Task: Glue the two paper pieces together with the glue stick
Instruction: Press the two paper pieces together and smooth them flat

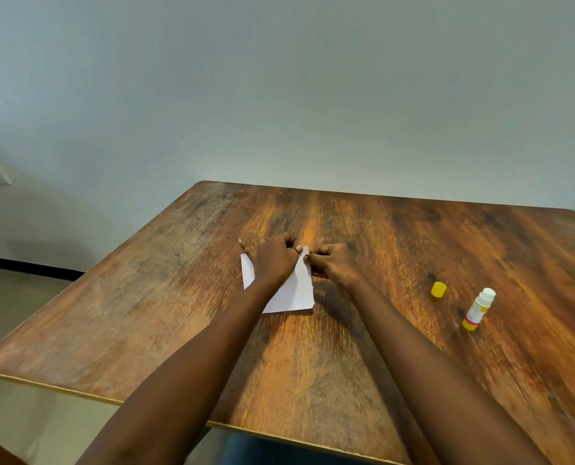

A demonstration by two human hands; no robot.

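White paper [296, 292] lies mid-table. I see the left hand [274, 260] and right hand [334, 263], fingers curled, both pinching its far edge. At 3 o'clock, the glue stick [477, 310] is uncapped with white glue showing, its yellow cap [439, 290] just beside it on the wooden table [380, 364].

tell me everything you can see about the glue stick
The glue stick is a white tube with a yellow base, a pink band above it and a pale printed label, plastic by its look. It is uncapped, its white top bare, and seems to stand on its base on the wooden table, toward the right. Its yellow cap sits apart, to its left. Only the table touches it: the left hand and right hand are at the paper.
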